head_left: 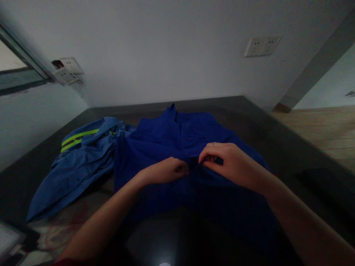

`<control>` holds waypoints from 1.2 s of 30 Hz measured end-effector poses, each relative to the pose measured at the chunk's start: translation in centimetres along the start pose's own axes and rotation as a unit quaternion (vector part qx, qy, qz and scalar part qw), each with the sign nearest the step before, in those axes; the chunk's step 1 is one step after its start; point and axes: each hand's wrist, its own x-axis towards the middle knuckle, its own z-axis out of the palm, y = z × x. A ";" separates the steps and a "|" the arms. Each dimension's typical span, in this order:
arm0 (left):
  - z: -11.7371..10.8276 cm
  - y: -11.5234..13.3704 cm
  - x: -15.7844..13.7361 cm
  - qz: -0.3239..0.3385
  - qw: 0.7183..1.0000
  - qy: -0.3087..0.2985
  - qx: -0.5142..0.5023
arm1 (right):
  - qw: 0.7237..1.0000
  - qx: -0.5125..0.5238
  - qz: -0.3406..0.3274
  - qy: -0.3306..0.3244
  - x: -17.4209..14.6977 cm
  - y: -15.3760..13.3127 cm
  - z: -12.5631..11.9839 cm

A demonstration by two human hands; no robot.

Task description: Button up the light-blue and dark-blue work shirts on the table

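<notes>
A dark blue garment [155,136], its exact kind unclear, lies spread on a dark table [244,114]. Over its middle, my left hand [172,170] is closed, with the fingers curled on the cloth. Just to the right, my right hand [224,159] pinches a fold of the same fabric between thumb and fingers; a ring shows on one finger. A taut bit of cloth runs between the two hands. The lower part of the garment is dim and partly hidden by my forearms.
A lighter blue garment with yellow-green stripes [80,138] lies crumpled at the left, touching the dark blue one. Wall sockets [262,46] are on the wall behind. At the right edge sits a dark flat object [324,184]. Whitish items [11,240] show at lower left.
</notes>
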 end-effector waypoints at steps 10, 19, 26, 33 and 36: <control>0.2 -1.5 1.7 -0.128 0.914 0.143 -0.357 | 0.990 -0.028 -0.065 -0.121 0.0 -2.1 4.5; 0.3 -0.3 1.3 -0.099 0.953 0.126 -0.257 | 0.987 0.081 -0.082 -0.109 0.1 -2.3 4.9; 0.1 2.3 -1.4 -0.065 0.993 0.002 -0.101 | 0.981 0.186 -0.033 0.049 0.8 -0.9 2.3; -0.1 4.5 -3.5 -0.043 0.993 0.064 0.090 | 0.964 0.234 -0.080 -0.099 1.4 1.0 3.0; -0.5 4.5 -3.6 -0.032 0.988 0.079 0.125 | 0.971 0.210 -0.080 -0.086 1.5 1.4 2.9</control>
